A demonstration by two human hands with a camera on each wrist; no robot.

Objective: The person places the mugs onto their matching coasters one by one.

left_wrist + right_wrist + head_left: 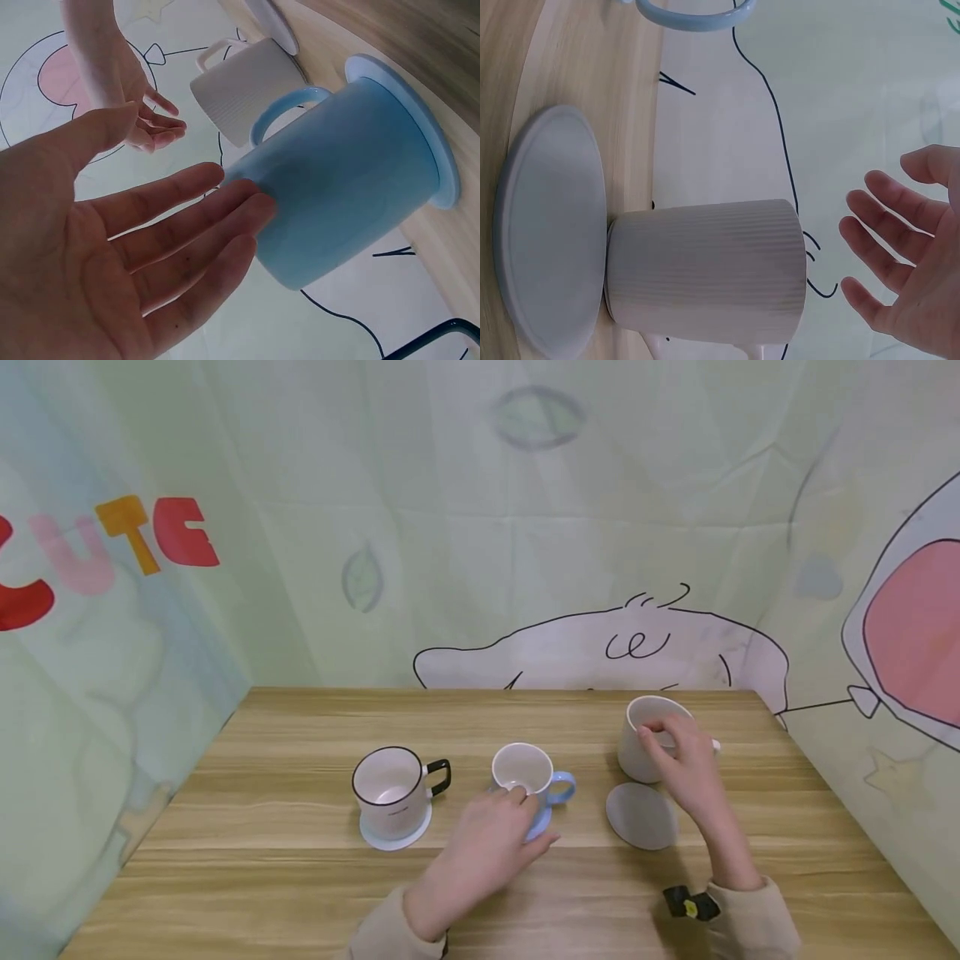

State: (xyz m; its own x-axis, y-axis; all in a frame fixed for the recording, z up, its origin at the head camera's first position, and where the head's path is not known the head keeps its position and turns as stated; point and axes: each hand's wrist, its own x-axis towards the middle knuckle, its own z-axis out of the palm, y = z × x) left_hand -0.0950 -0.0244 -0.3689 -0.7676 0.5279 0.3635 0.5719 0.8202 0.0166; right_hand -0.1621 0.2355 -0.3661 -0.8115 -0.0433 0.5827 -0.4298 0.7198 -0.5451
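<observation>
A light blue mug [345, 176] with a white inside stands on a blue coaster [537, 827] at the middle of the table. My left hand [483, 839] is at its near side, fingers slightly bent and spread; its fingertips overlap the mug's rim in the left wrist view, and I cannot tell whether they touch. To the right, a white ribbed mug [709, 274] stands upright on the wood, just behind a bare grey coaster [641, 816]. Above that mug's rim hovers my right hand [686, 768], fingers loosely bent and apart from it, holding nothing.
At the left, a white mug [393, 814] with a black rim and black handle stands on a pale blue coaster [392, 843]. The wooden table [300, 893] ends at a printed cloth backdrop [315, 485] behind and on both sides.
</observation>
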